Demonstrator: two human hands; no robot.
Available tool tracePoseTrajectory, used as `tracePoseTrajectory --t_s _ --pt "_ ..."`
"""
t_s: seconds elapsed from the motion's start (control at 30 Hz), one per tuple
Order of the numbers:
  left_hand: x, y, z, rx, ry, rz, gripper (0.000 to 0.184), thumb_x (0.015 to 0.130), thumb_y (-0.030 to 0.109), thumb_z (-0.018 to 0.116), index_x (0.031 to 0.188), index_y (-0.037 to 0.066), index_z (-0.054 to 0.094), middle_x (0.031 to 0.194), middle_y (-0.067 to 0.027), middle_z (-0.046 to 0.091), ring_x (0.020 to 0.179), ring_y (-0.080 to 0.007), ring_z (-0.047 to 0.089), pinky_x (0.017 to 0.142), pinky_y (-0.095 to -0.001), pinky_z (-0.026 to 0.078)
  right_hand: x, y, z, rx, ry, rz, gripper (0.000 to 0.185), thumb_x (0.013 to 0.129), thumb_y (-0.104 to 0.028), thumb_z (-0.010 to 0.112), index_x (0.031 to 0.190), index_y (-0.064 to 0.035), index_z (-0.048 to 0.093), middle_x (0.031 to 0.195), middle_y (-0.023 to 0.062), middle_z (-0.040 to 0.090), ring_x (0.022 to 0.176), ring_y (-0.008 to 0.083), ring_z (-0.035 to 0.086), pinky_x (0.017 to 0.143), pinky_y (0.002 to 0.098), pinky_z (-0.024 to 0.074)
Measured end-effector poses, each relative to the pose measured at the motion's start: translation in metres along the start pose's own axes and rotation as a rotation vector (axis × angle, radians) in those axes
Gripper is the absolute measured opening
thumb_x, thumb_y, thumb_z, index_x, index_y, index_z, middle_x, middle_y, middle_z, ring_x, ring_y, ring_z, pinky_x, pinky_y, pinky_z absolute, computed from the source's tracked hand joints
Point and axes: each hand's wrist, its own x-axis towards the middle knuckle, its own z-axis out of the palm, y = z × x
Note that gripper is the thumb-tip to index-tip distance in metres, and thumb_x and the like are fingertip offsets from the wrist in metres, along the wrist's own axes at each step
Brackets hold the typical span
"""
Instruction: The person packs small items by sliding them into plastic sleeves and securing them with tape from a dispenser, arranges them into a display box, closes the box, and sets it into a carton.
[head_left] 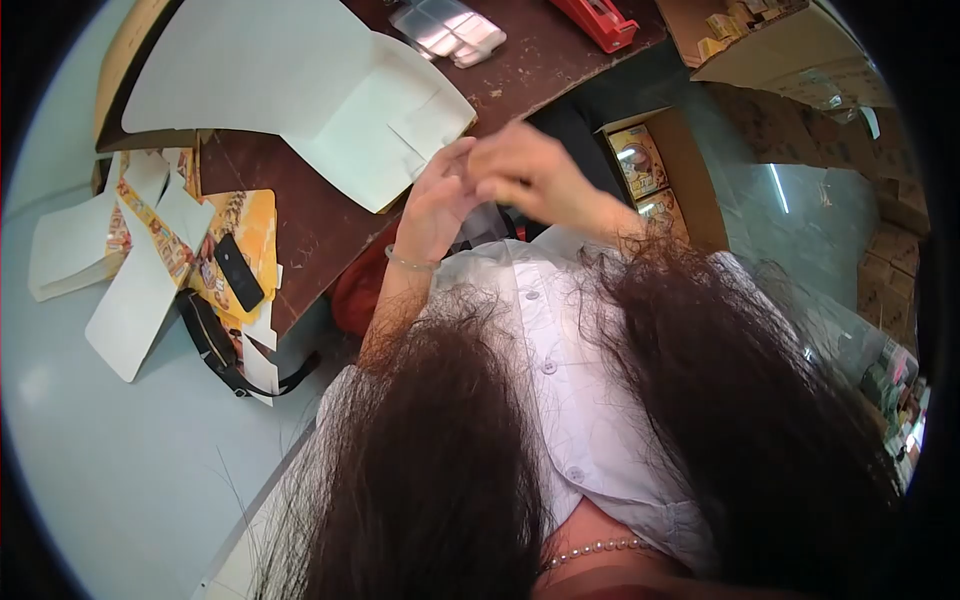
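Observation:
My left hand, with a pale bracelet at its wrist, is raised palm inward in front of my chest. Its fingers reach upward, apart, and some lie behind the other hand. My right hand is bent across, close to the left fingers or touching them; motion smears its fingers, and I cannot make out anything in them. Just beyond the left hand stands an unfolded white card box, its open flaps over the dark red table. The gap between both palms is partly hidden.
Flattened yellow printed cartons lie on the left, with a black phone and a black strapped pouch. A red tape dispenser and clear plastic packs rest at the back. A carton of printed boxes stands at right.

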Motion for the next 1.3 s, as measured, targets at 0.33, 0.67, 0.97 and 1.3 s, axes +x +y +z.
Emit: tracePoseTrajectory --t_s 0.33,0.67,0.97,1.3 --pt "-0.012 -0.037 -0.019 -0.091 -0.032 -0.058 0.061 0.09 0.021 0.066 0.142 0.0 0.042 0.134 -0.012 0.053 0.123 -0.0239 0.053 0.105 -0.0396 0.043 -0.026 -0.023 0.006 0.09 0.034 0.2 0.037 0.085 -0.011 0.075 0.121 -0.008 0.065 0.129 0.0108 0.063 0.08 0.019 0.067 0.068 0.0292 0.0562" --pt "-0.01 -0.045 -0.023 0.28 0.025 -0.296 0.068 0.091 0.03 0.066 0.146 0.002 0.037 0.139 -0.0129 0.048 0.127 -0.0247 0.049 0.108 -0.0404 0.04 -0.044 -0.009 0.012 0.386 -0.083 0.241 0.018 0.087 -0.015 0.067 0.102 -0.0052 0.071 0.1 0.0103 0.07 0.09 0.0294 0.068 0.078 0.0364 0.0544" --pt "-0.013 -0.046 -0.021 0.286 0.059 -0.358 0.067 0.092 0.03 0.066 0.145 0.002 0.037 0.137 -0.0128 0.049 0.126 -0.0242 0.05 0.108 -0.0401 0.04 -0.063 0.008 0.023 0.557 -0.123 0.032 0.015 0.089 -0.005 0.063 0.1 -0.0011 0.071 0.1 0.0131 0.068 0.096 0.0281 0.067 0.084 0.0368 0.0539" --pt "-0.034 -0.052 -0.019 0.196 0.106 -0.339 0.066 0.092 0.031 0.066 0.144 0.002 0.037 0.136 -0.0128 0.049 0.125 -0.0237 0.05 0.107 -0.0397 0.04 -0.041 -0.012 -0.007 0.259 -0.022 0.48 0.034 0.093 -0.037 0.067 0.109 -0.0067 0.071 0.113 0.0123 0.068 0.106 0.028 0.061 0.09 0.0395 0.0502"
